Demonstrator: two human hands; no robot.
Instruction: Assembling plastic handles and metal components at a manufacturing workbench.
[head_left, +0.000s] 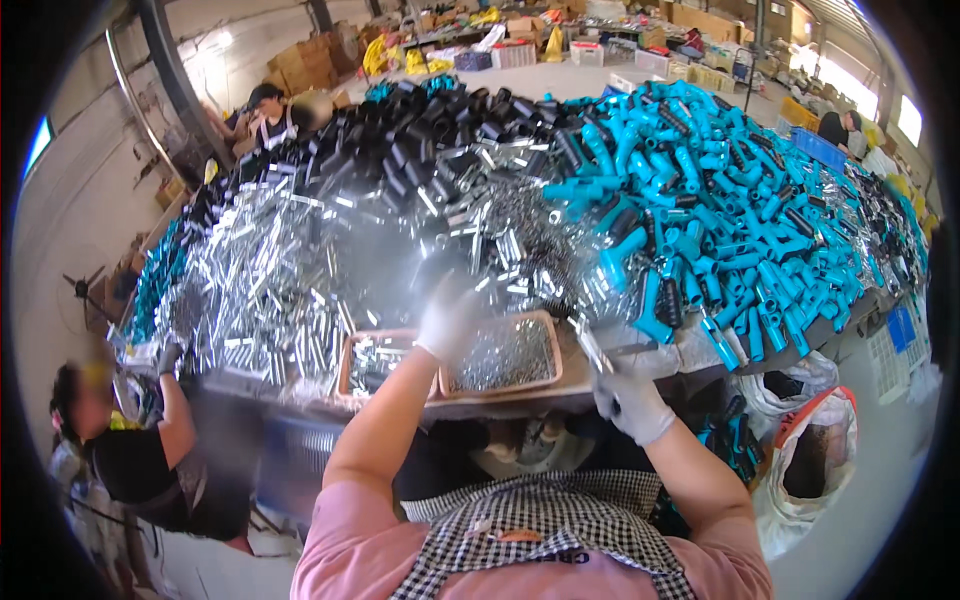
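My right hand [634,402], in a white glove, is closed around the lower end of a shiny silver metal tube [592,346] that points up and away at the table's near edge. My left hand [448,318], gloved in white too, reaches over the inner edges of two shallow pinkish trays; its fingers are smeared by motion. Small metal parts fill the right tray [553,366], and short silver pieces lie in the left tray [345,378]. Beyond my left hand, loose springs and silver tubes [510,245] lie heaped.
Teal curved plastic handles [740,220] are piled at the right, black ones [410,130] at the back. Silver tubes [265,265] heap up on the left. A co-worker [150,455] is at the left edge. White sacks [815,440] stand on the floor at my right.
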